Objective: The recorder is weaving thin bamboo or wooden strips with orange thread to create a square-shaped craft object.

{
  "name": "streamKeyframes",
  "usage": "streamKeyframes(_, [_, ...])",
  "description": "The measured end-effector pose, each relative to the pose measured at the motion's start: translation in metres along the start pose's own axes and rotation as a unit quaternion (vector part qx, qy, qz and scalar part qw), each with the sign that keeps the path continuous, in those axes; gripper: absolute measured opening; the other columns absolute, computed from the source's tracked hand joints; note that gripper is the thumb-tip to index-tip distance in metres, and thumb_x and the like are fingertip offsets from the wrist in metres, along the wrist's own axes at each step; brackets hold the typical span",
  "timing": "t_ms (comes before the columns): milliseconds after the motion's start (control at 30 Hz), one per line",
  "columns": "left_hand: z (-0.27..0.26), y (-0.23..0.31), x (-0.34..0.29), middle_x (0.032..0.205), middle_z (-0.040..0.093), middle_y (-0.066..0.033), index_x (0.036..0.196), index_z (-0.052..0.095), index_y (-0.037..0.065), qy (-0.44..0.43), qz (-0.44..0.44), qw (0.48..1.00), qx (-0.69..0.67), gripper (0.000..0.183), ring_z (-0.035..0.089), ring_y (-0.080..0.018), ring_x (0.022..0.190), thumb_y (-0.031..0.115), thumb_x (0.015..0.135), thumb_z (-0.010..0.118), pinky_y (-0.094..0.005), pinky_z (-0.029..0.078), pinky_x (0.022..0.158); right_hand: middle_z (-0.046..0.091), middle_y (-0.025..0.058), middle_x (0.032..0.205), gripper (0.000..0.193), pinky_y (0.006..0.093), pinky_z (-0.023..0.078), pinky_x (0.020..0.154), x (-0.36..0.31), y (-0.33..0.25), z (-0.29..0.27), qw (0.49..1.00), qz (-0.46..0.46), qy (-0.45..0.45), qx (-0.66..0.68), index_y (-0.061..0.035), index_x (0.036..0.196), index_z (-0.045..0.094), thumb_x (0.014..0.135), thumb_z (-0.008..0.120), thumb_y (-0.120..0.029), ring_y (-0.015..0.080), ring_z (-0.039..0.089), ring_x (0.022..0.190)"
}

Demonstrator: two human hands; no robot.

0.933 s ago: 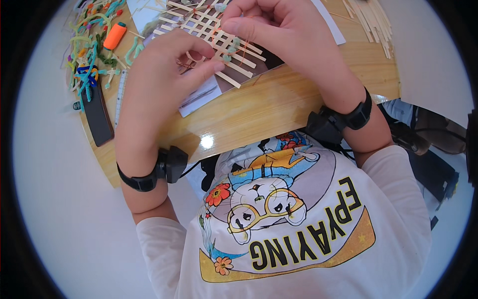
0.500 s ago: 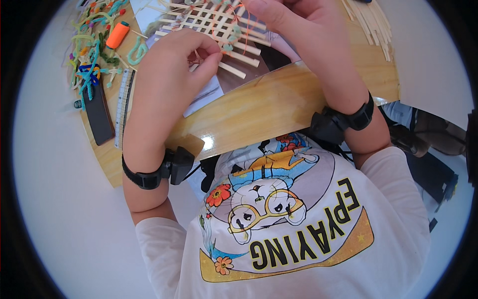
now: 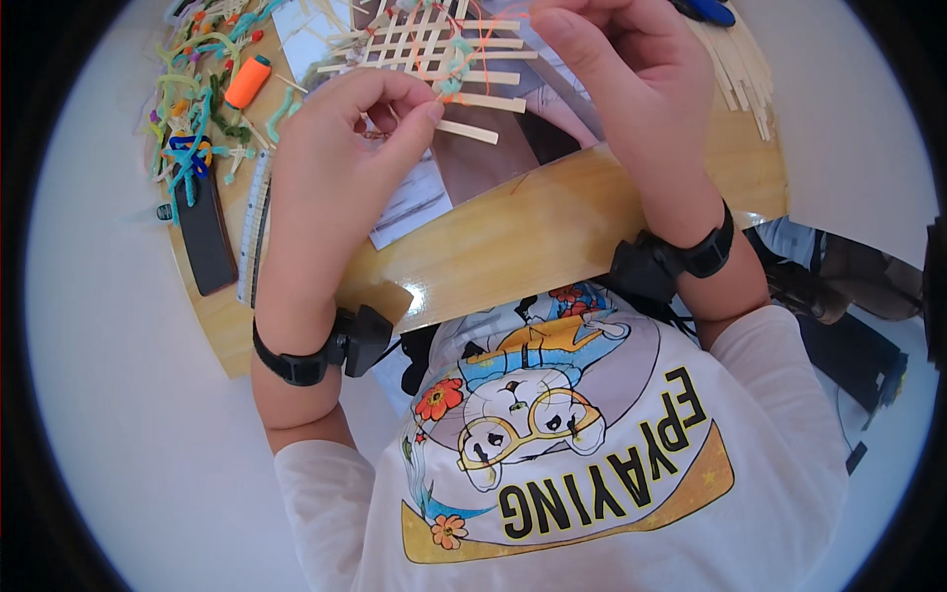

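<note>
A flat lattice of woven pale wooden strips (image 3: 409, 44) lies near the top of the view, over printed sheets. Mint-green fuzzy yarn (image 3: 458, 65) and loops of thin orange thread (image 3: 485, 37) run along its right side. My left hand (image 3: 345, 148) pinches the lattice's near edge, thumb and forefinger together where a bit of orange shows at a strip. To the right of the lattice, my right hand (image 3: 646, 84) is raised with its fingers closed on the orange thread, which stretches toward the weave. Its fingertips are partly cut off by the upper picture edge.
At left lie an orange thread spool (image 3: 247, 82), a pile of coloured fuzzy stems (image 3: 197, 104), a dark phone-like slab (image 3: 207, 237) and a clear ruler (image 3: 254, 227). Loose wooden strips (image 3: 738, 69) and a blue-and-black object (image 3: 708, 10) are at the upper right. Printed sheets (image 3: 409, 209) cover part of the wooden table (image 3: 493, 232).
My right hand has moved to the right, away from the lattice. The lattice and my left hand, still pinching its edge, have shifted slightly right in view.
</note>
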State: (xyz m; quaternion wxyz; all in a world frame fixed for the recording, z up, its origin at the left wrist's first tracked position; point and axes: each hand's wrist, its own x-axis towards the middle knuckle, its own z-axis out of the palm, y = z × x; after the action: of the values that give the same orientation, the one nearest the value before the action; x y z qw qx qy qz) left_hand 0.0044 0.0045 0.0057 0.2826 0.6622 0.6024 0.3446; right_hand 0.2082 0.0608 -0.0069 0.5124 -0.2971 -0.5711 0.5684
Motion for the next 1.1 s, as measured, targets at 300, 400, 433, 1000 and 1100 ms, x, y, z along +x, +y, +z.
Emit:
streamKeyframes(300, [-0.003,0.005,0.000,0.075,0.064,-0.0022,0.087,0.068,0.001,0.026,0.002,0.999,-0.026,0.013,0.054,-0.0093,0.069,0.013,0.081,0.070,-0.0237,0.044,0.064,0.054,0.0039,0.073,0.012,0.0296,0.044,0.056,0.001,0.004,0.011,0.885,-0.312,-0.092,-0.332,-0.0068,0.085,0.067,0.075,0.074,-0.009,0.0172,0.054,0.063])
streamKeyframes(400, [-0.003,0.004,-0.001,0.074,0.063,-0.0015,0.087,0.068,0.001,0.031,-0.015,0.998,-0.049,0.013,0.053,-0.0087,0.068,0.013,0.082,0.070,-0.0231,0.043,0.063,0.054,0.0050,0.078,0.015,0.0307,0.046,0.059,0.001,0.001,0.012,0.881,-0.311,-0.082,-0.348,-0.0071,0.087,0.069,0.074,0.074,-0.010,0.0214,0.055,0.068])
streamKeyframes(433, [-0.003,0.004,-0.002,0.074,0.063,-0.0011,0.087,0.068,0.001,0.039,-0.027,0.997,-0.055,0.013,0.053,-0.0086,0.068,0.013,0.082,0.070,-0.0228,0.043,0.063,0.054,0.0050,0.078,0.015,0.0307,0.046,0.059,0.001,-0.003,0.011,0.881,-0.311,-0.082,-0.347,-0.0071,0.087,0.069,0.074,0.074,-0.010,0.0214,0.055,0.068])
streamKeyframes(1000, [0.007,0.007,0.000,0.075,0.063,-0.0002,0.089,0.068,0.001,0.057,-0.023,0.996,-0.058,0.014,0.053,-0.0070,0.067,0.013,0.082,0.070,-0.0218,0.042,0.062,0.052,0.0093,0.081,0.012,0.0310,0.045,0.061,0.002,-0.005,0.010,0.903,-0.228,-0.077,-0.356,-0.0031,0.087,0.068,0.076,0.073,-0.002,0.0234,0.054,0.072])
streamKeyframes(1100, [0.008,0.007,-0.002,0.075,0.063,0.0000,0.089,0.068,0.002,0.066,-0.016,0.996,-0.058,0.014,0.052,-0.0069,0.067,0.014,0.082,0.071,-0.0217,0.042,0.062,0.052,0.0099,0.082,0.013,0.0311,0.045,0.061,0.001,-0.005,0.013,0.908,-0.218,-0.061,-0.352,-0.0029,0.087,0.068,0.075,0.072,-0.001,0.0237,0.054,0.072])
